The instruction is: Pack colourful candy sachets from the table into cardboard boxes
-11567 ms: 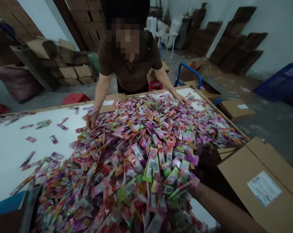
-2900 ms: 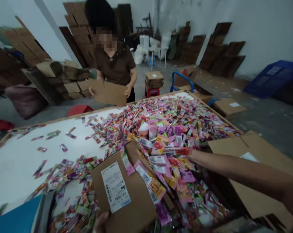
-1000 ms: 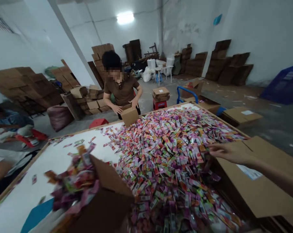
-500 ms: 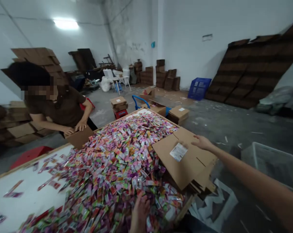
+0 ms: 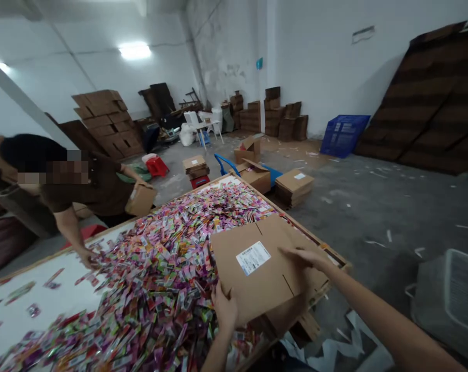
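Note:
A flat folded cardboard box point(image 5: 234, 289) with a white label point(image 5: 253, 257) lies tilted over the near right part of a heap of colourful small packets point(image 5: 171, 248). My left hand point(image 5: 225, 306) grips its near left edge, thumb on top, the other fingers partly hidden. My right hand point(image 5: 305, 257) rests on the right part of the cardboard, palm down with fingers stretched out. More cardboard shows beneath and to the right of the labelled piece.
Across the wooden-rimmed white table point(image 5: 9, 320), a person point(image 5: 90, 186) holds a small box point(image 5: 141, 199) and reaches into the packets. Beyond the table are a cardboard stack point(image 5: 293, 187) and a blue cart point(image 5: 224, 164). A clear bin point(image 5: 447, 299) stands right.
The labelled cardboard has shifted left, and my left hand has risen from the packets to its edge. The person's hands have separated, one now lifting a box and one at the packets.

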Available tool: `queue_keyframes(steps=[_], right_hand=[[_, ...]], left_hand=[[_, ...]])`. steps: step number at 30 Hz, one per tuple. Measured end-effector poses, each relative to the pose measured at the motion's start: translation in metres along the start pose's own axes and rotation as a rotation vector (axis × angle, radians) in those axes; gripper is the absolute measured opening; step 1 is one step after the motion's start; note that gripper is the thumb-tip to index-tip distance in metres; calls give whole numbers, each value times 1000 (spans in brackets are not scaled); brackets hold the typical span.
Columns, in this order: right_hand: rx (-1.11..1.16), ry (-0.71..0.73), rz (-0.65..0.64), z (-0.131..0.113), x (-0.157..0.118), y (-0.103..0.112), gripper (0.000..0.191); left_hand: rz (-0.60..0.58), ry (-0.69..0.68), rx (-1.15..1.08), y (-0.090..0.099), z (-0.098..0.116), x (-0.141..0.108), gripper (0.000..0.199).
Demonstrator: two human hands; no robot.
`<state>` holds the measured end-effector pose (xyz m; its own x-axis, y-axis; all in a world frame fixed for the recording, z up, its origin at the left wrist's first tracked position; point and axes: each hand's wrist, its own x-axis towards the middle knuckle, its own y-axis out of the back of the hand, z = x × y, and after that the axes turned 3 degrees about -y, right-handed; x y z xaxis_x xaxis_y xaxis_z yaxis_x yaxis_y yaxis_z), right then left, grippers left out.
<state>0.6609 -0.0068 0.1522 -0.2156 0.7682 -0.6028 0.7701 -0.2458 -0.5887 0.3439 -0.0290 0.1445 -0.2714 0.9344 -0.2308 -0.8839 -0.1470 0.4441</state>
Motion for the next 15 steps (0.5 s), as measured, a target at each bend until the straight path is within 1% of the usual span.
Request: queue_keyframes(steps=[1,2,4,5,6,7,8,9,10,11,13,15], right_hand=[[-150,2,106,-4,0,0,12],[-271,-15,197,-7,0,-1,18],[-456,-45,320,-14,-2,-4,35],[-522,-60,359,-19,-4,-5,43],[-580,-67,401,-25,-8,-6,49],[-632,-53,447,-32,-13,-6,54],[-659,-8,479,-41,-18,-6,57],[-661,77,490,-51,-25,-7,58],[-637,194,477,-61,-32,-8,58],[-585,326,451,-71,-40,-10,58],[-461,551,385,-87,-53,-18,59],[-413,678,346,-92,-61,-32,63]], left_hand=[[34,-12,0,0,4,-3,49],[62,-23,-9,0,8,-7,48],[84,-51,-52,-2,19,-12,43],[66,-76,-99,-2,25,-15,39],[23,-115,-168,0,31,-18,37],[-42,-164,-252,3,38,-20,34],[-113,-220,-337,8,45,-23,33],[-173,-282,-400,15,53,-26,32],[-209,-347,-429,23,61,-29,32],[-205,-402,-429,32,69,-31,32],[-112,-480,-407,49,86,-35,34],[-24,-556,-440,61,102,-39,37]])
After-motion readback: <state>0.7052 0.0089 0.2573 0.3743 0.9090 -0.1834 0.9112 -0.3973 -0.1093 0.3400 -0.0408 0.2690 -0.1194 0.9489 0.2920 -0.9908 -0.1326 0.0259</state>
